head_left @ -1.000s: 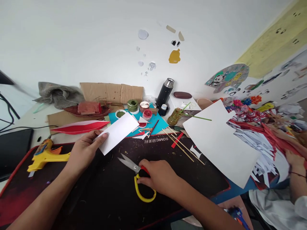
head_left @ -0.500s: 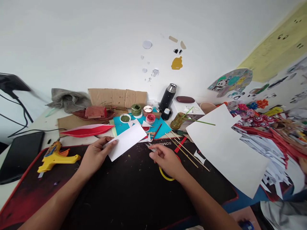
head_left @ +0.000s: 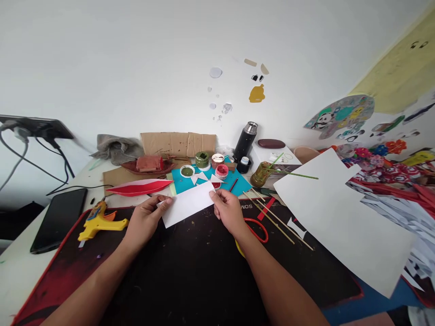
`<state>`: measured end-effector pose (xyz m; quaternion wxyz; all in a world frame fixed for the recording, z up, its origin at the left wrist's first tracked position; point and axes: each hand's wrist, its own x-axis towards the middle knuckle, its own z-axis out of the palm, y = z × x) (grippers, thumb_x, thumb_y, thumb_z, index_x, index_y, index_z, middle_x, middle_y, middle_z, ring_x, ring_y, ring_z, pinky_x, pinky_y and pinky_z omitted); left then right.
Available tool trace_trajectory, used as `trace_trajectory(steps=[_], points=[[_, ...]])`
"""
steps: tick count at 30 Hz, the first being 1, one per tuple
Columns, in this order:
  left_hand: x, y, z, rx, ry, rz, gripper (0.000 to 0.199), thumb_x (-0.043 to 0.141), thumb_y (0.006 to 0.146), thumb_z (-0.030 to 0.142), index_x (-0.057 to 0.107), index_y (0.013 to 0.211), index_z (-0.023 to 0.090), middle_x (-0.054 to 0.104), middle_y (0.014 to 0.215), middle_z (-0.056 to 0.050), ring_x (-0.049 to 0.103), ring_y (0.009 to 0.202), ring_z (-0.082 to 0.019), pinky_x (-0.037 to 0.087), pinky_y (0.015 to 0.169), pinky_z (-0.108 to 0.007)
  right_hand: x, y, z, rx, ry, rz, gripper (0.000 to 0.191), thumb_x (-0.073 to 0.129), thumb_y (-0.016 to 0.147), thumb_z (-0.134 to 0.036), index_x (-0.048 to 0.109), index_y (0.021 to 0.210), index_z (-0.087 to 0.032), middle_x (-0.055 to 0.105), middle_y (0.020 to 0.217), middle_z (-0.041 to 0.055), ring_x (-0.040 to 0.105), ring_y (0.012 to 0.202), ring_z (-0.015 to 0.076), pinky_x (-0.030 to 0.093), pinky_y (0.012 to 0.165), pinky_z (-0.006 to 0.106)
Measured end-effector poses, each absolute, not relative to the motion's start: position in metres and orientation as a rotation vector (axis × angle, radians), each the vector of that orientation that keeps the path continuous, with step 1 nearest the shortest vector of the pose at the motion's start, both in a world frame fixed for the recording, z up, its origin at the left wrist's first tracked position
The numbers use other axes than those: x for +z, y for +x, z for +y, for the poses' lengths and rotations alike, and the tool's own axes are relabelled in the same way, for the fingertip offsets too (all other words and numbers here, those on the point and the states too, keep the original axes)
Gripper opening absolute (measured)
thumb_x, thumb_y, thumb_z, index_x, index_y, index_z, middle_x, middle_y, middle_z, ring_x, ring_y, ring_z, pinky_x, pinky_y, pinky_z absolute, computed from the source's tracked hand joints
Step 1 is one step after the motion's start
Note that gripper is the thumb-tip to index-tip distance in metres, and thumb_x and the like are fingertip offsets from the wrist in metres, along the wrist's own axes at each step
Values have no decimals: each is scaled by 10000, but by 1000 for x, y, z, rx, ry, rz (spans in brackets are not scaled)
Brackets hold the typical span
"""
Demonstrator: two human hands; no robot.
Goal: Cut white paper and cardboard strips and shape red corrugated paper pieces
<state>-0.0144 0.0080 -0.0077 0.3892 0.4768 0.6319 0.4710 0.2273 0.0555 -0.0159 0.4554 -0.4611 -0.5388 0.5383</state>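
A small white sheet of paper (head_left: 188, 206) is held up, slightly tilted, above the black desk mat (head_left: 190, 271). My left hand (head_left: 147, 219) pinches its left end between thumb and fingers. At the other end, my right hand (head_left: 227, 210) grips the right edge, thumb on top. Scissors with red and yellow handles (head_left: 260, 230) lie on the mat, partly hidden by my right wrist. Behind the paper, open paint pots (head_left: 222, 170) and white paper scraps (head_left: 200, 178) rest on a blue sheet (head_left: 181, 183).
A yellow glue gun (head_left: 102, 223) and a black phone (head_left: 59, 219) lie at left, near a red paper boat shape (head_left: 141, 187). Thin sticks (head_left: 278, 226), a brush jar (head_left: 260, 175) and a large white sheet (head_left: 340, 222) are at right. A black flask (head_left: 245, 140) stands behind.
My right hand has moved from beside the scissors to the paper and taken its right edge. The paper is turned a little flatter. The whole view has shifted slightly left.
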Motion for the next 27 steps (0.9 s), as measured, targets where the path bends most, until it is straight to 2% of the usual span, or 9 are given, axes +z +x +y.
trace_trajectory(steps=[7, 18, 27], points=[[-4, -13, 5, 1225, 1214, 1621, 528, 724, 810, 728, 709, 797, 201, 564, 574, 34, 483, 523, -154, 369, 521, -269, -17, 235, 52, 1292, -1107, -1327, 416, 673, 932, -599, 577, 770, -228, 446, 457, -94, 402, 376, 100, 311, 407, 232], [-6, -11, 4, 1269, 1221, 1627, 413, 751, 831, 586, 628, 680, 221, 579, 545, 36, 490, 518, -144, 376, 537, -268, -18, 249, 54, 1343, -1060, -1361, 437, 669, 927, -627, 610, 794, -215, 485, 459, -83, 410, 368, 100, 300, 410, 240], [-7, -10, 5, 1290, 1188, 1625, 438, 752, 825, 622, 652, 685, 219, 587, 566, 23, 494, 529, -154, 379, 520, -278, -22, 248, 56, 1373, -1061, -1289, 491, 735, 858, -682, 577, 733, -234, 413, 451, -100, 373, 368, 105, 300, 387, 248]])
